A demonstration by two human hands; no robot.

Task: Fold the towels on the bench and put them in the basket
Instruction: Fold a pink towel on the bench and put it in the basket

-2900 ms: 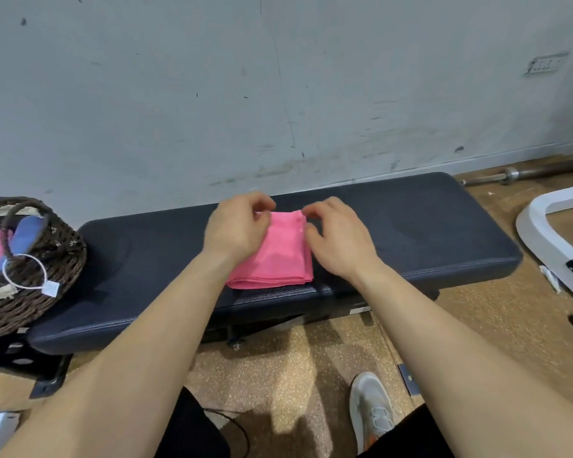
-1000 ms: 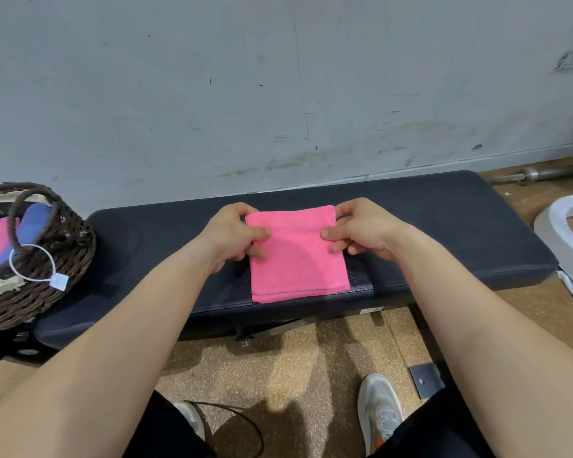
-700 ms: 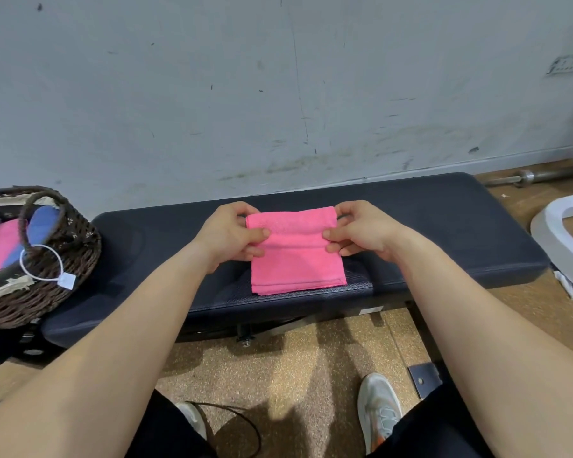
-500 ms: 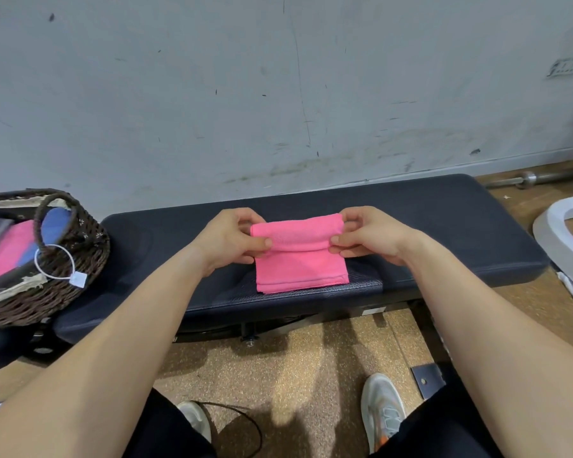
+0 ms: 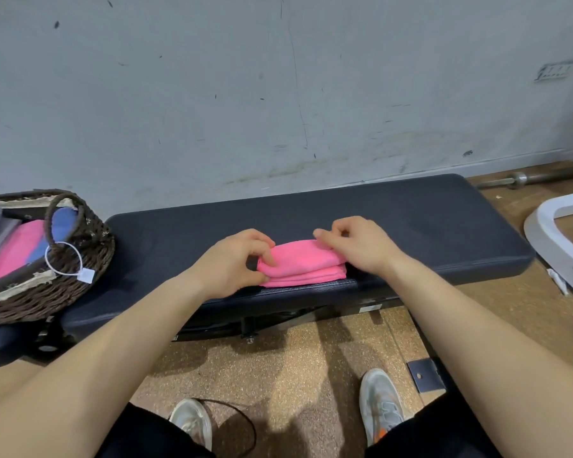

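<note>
A pink towel (image 5: 303, 263) lies folded into a small thick packet near the front edge of the dark padded bench (image 5: 411, 223). My left hand (image 5: 235, 259) pinches the towel's left end between thumb and fingers. My right hand (image 5: 361, 241) rests on its right end, fingers curled over the top fold. At the bench's left end stands a brown wicker basket (image 5: 80, 282) with a handle and a white tag; folded pink, blue and grey towels lie inside it.
A grey scuffed wall runs right behind the bench. A barbell (image 5: 523, 177) lies on the floor at the far right, with a white frame (image 5: 543, 226) nearer me. My two shoes and a black cable are on the cork floor below.
The far half of the pink towel has been brought toward me over the near half, making it shorter and thicker. The view has shifted a little to the left, showing more of the basket.
</note>
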